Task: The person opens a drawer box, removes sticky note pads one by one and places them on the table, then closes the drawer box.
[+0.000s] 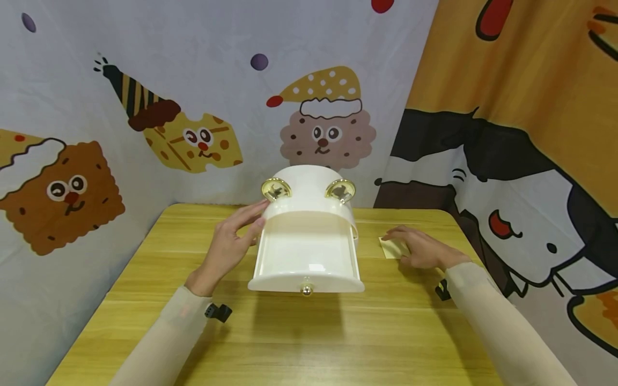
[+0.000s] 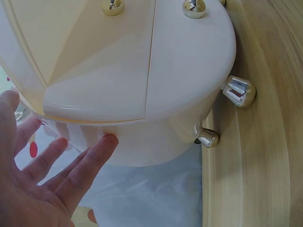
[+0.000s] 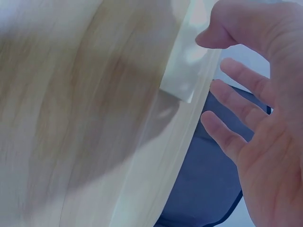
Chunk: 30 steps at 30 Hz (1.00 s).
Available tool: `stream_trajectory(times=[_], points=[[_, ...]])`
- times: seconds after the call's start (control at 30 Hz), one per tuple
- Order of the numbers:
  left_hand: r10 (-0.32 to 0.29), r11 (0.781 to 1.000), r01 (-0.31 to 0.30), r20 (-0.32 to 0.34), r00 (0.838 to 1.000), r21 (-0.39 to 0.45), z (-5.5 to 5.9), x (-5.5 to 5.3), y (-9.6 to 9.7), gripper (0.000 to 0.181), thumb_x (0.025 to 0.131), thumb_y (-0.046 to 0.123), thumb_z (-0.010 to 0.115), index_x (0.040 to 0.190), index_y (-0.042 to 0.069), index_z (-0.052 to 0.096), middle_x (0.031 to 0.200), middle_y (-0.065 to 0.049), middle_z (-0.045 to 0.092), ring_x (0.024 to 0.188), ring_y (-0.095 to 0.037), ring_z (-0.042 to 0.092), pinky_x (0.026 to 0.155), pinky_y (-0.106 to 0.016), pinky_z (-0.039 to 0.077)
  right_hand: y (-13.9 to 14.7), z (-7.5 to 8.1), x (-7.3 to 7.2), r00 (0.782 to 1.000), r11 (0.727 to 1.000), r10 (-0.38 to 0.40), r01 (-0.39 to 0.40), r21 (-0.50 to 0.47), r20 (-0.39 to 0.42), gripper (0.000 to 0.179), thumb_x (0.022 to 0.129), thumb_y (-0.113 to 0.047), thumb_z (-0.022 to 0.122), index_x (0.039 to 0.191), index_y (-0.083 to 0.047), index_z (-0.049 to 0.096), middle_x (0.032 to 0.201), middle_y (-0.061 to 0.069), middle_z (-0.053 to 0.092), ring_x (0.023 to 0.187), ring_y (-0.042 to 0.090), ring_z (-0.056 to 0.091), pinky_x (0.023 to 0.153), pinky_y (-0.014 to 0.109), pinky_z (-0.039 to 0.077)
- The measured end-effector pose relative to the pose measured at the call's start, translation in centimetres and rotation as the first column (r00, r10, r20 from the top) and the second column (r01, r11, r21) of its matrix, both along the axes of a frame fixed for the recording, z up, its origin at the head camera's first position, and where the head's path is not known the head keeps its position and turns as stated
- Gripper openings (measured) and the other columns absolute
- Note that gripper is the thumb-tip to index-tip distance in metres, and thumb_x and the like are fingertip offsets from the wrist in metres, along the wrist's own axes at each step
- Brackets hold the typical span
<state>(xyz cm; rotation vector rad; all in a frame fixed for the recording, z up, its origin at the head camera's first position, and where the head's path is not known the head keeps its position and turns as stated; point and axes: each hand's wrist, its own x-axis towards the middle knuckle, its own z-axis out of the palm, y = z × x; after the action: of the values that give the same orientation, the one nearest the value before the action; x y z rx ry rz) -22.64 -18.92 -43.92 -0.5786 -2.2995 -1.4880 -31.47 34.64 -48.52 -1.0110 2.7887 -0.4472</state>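
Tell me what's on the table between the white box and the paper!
Just bare table between the box and the paper; the head view shows it.

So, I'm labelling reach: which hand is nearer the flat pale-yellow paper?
The right hand, at the paper's edge; the left hand is across the glossy white round-topped box from it.

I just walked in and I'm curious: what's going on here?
A person's left hand touches the side of a white box whose drawer stands open toward them. Their right hand is at what looks like a pale yellow note on the table; whether it touches the note is unclear.
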Motion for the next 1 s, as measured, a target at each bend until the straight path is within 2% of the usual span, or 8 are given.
stream_trajectory(times=[0.27,0.53,0.73,0.9,1.0], points=[[-0.003,1.000,0.003,-0.006,1.000,-0.003,-0.1,-0.1,0.0,0.045,0.119,0.017,0.070,0.164,0.022,0.069,0.172,-0.008,0.065,0.137,-0.040,0.078,0.076,-0.031,0.073,-0.8,0.5,0.9,0.998,0.998,-0.024,0.020,-0.057,-0.059,0.060,0.097,0.004,0.078,0.156,-0.008,0.072,0.164,0.026,0.065,0.152,0.053,0.063,0.123,0.076,0.054],[-0.005,1.000,0.005,-0.007,1.000,-0.001,-0.1,-0.2,-0.1,0.046,0.119,0.017,0.070,0.164,0.025,0.069,0.172,-0.005,0.065,0.137,-0.037,0.078,0.075,-0.033,0.074,-1.9,0.8,1.9,0.989,0.990,-0.010,-0.012,-0.141,-0.148,0.058,0.098,0.002,0.079,0.154,-0.009,0.073,0.161,0.022,0.069,0.148,0.050,0.067,0.120,0.075,0.057],[-0.002,1.000,0.002,-0.015,1.000,-0.011,-0.1,-0.1,0.0,0.046,0.119,0.017,0.070,0.164,0.024,0.069,0.172,-0.006,0.065,0.138,-0.036,0.078,0.074,-0.032,0.073,-2.8,1.7,3.0,0.977,0.980,0.002,-0.044,-0.192,-0.213,0.055,0.100,0.000,0.080,0.154,-0.009,0.074,0.161,0.017,0.071,0.146,0.046,0.070,0.117,0.071,0.060],[0.005,1.000,-0.005,-0.020,1.000,-0.012,-0.1,-0.1,-0.1,0.045,0.119,0.017,0.070,0.164,0.024,0.069,0.171,-0.007,0.066,0.137,-0.037,0.078,0.073,-0.034,0.074,-3.8,3.1,4.2,0.964,0.975,0.005,-0.064,-0.211,-0.267,0.054,0.101,-0.002,0.082,0.153,-0.013,0.074,0.160,0.009,0.072,0.148,0.036,0.071,0.119,0.060,0.061],[0.003,1.000,-0.004,-0.022,1.000,-0.009,-0.2,-0.2,0.0,0.046,0.119,0.017,0.070,0.164,0.025,0.069,0.171,-0.006,0.066,0.137,-0.037,0.078,0.073,-0.035,0.074,-4.3,3.9,4.9,0.949,0.969,0.014,-0.091,-0.231,-0.316,0.054,0.100,-0.003,0.084,0.152,-0.016,0.075,0.157,0.006,0.075,0.146,0.031,0.072,0.123,0.040,0.060]])
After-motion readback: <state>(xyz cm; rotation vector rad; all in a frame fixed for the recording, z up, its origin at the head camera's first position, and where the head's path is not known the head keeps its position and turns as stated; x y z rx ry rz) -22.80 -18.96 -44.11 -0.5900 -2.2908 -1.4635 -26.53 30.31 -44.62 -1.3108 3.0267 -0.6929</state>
